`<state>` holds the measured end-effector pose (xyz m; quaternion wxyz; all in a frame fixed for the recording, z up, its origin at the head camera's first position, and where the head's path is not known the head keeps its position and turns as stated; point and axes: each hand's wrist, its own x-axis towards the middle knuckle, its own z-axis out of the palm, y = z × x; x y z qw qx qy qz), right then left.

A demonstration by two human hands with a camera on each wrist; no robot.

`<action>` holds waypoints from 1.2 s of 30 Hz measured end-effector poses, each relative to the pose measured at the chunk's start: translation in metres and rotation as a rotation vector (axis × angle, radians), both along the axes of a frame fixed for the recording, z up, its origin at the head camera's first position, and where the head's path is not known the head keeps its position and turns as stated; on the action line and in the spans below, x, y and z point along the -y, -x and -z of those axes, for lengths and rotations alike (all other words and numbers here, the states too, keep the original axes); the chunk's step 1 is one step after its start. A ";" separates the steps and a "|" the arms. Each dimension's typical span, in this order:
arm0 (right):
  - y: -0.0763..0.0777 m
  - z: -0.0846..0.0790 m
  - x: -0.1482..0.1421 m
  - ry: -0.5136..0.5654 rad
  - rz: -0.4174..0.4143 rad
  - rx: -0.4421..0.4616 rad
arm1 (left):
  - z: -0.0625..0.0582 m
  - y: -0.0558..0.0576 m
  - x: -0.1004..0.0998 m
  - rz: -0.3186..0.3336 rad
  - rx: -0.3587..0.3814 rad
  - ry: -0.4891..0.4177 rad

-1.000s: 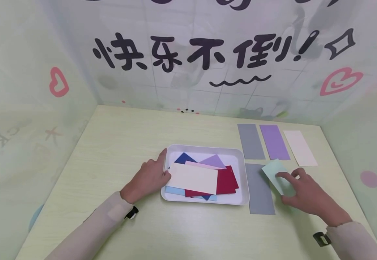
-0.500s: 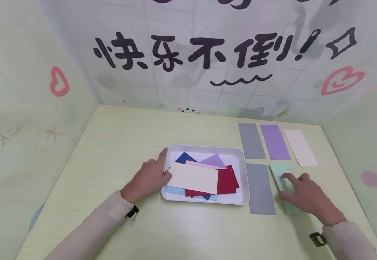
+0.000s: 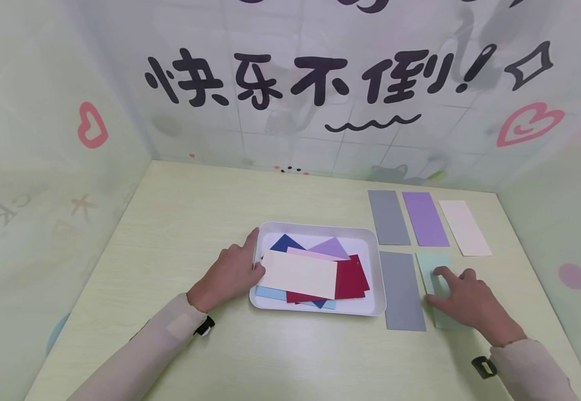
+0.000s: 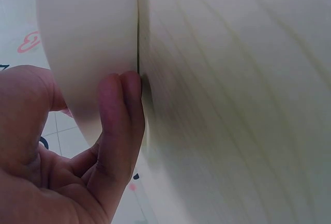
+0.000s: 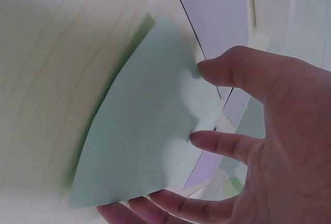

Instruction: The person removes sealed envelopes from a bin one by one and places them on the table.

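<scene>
My left hand (image 3: 230, 273) grips the left wall of a white tray (image 3: 379, 278), thumb over the rim. In the left wrist view, its fingers (image 4: 116, 115) press the tray's outer side. Paper cards overlap inside: a cream card (image 3: 297, 274) on top, red card (image 3: 352, 278), navy card (image 3: 284, 243), lilac card (image 3: 332, 248) and light blue card (image 3: 271, 294) partly hidden. My right hand (image 3: 470, 301) holds a pale green card (image 3: 433, 260) by its edges, low over the table right of a grey card (image 3: 403, 291). In the right wrist view, thumb and fingertips meet the green card's edges.
Behind the green card lies a row: another grey card (image 3: 389, 217), a purple card (image 3: 425, 219) and a whitish card (image 3: 464, 228). Printed curtains (image 3: 290, 139) enclose the pale wooden table (image 3: 200, 195) at the back and both sides.
The pale green card has been lowered and straightened from a tilt beside the lower grey card. My right hand has shifted slightly left with it. The left hand stays on the tray.
</scene>
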<state>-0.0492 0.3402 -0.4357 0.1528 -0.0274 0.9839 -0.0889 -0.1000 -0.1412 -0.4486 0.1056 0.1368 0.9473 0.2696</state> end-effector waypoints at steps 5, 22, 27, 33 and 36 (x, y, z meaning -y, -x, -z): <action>0.000 0.001 0.001 -0.010 0.003 -0.004 | -0.001 0.000 0.000 0.002 -0.001 0.000; 0.025 -0.025 0.031 -0.004 -0.035 -0.198 | 0.000 -0.001 -0.002 -0.016 0.014 0.018; 0.036 -0.032 0.054 0.003 -0.086 -0.287 | -0.001 -0.001 -0.002 -0.015 0.015 0.021; 0.049 -0.036 0.084 0.033 -0.147 -0.321 | -0.001 -0.001 -0.002 -0.014 0.014 0.010; 0.054 -0.038 0.101 0.037 -0.177 -0.324 | -0.001 -0.001 -0.001 -0.012 0.009 0.010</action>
